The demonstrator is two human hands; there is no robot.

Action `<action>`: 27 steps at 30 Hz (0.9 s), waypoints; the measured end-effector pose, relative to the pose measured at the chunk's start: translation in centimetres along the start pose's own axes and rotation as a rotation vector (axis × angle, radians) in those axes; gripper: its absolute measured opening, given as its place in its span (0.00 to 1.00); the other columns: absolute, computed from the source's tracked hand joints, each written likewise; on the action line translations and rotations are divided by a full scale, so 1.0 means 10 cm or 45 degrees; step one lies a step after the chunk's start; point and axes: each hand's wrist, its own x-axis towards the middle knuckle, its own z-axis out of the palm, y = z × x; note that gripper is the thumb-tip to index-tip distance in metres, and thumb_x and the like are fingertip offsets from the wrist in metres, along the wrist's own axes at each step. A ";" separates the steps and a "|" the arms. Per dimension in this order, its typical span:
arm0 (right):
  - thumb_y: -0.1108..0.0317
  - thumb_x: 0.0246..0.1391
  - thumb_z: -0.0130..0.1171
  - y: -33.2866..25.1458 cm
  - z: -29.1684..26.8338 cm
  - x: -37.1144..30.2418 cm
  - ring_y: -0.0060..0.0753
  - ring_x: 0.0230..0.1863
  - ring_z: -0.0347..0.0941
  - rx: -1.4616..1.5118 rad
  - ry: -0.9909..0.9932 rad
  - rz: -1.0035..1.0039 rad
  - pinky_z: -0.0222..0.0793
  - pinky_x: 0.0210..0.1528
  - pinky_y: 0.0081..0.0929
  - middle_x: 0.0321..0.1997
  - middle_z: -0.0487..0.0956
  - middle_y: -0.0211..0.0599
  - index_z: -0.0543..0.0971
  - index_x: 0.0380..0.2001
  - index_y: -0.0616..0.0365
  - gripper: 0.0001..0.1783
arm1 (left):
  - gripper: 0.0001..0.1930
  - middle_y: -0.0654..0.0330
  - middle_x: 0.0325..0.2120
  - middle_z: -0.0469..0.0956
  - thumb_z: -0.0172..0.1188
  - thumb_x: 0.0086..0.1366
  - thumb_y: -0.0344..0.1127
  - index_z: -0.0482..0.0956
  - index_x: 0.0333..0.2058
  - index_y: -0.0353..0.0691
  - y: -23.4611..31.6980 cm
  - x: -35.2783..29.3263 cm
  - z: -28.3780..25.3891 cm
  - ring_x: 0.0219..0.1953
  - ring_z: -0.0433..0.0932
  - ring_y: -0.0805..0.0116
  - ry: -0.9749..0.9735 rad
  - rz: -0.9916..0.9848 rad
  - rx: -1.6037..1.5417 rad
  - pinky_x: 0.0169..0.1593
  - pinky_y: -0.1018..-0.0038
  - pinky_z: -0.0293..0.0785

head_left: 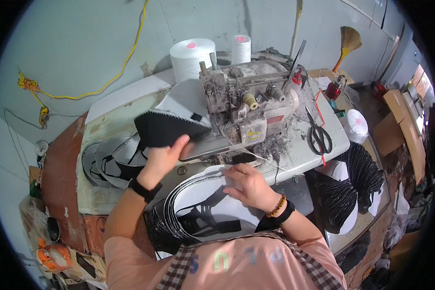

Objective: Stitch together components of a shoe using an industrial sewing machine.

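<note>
Low centre of the frame, the right hand point(246, 186) lies flat, fingers open, on a stack of black-and-white cut fabric pieces point(203, 212), seemingly unsewn. Above it, the left hand point(165, 157) pinches one black-faced fabric piece point(166, 128) at the grey overlock sewing machine point(246, 104) on the white desk point(299, 154); sewn pieces point(106, 162) lie left.

Matt black cloth piece point(166, 128); grimy, lint-covered, probably metal sewing machine point(246, 104); glossy metal scissors point(319, 133).

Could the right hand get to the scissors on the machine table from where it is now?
Probably yes. The right hand rests on a white fabric piece, and the scissors lie uncovered on the table to its right, nothing between.
</note>
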 end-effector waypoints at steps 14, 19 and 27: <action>0.77 0.59 0.58 0.17 -0.45 0.38 0.08 0.27 0.64 1.120 0.533 0.464 0.59 0.29 0.12 0.26 0.74 0.18 0.76 0.44 0.58 0.09 | 0.11 0.54 0.21 0.80 0.62 0.62 0.37 0.83 0.30 0.34 -0.15 -0.47 -0.76 0.24 0.81 0.62 -0.328 -0.148 0.544 0.31 0.65 0.75; 0.80 0.59 0.50 -0.02 -0.09 0.57 0.08 0.26 0.66 1.330 0.305 0.601 0.59 0.30 0.09 0.26 0.75 0.18 0.74 0.54 0.59 0.19 | 0.19 0.52 0.51 0.77 0.47 0.71 0.34 0.70 0.56 0.32 0.48 -0.23 -0.27 0.53 0.75 0.67 -0.159 -0.383 -0.898 0.58 0.70 0.68; 0.68 0.66 0.53 -0.08 0.22 0.52 0.11 0.27 0.73 1.350 0.131 0.722 0.65 0.29 0.11 0.25 0.77 0.19 0.78 0.55 0.59 0.16 | 0.19 0.57 0.38 0.81 0.55 0.70 0.51 0.80 0.38 0.37 -0.06 0.43 -0.34 0.42 0.78 0.63 0.145 -0.648 -1.491 0.52 0.67 0.73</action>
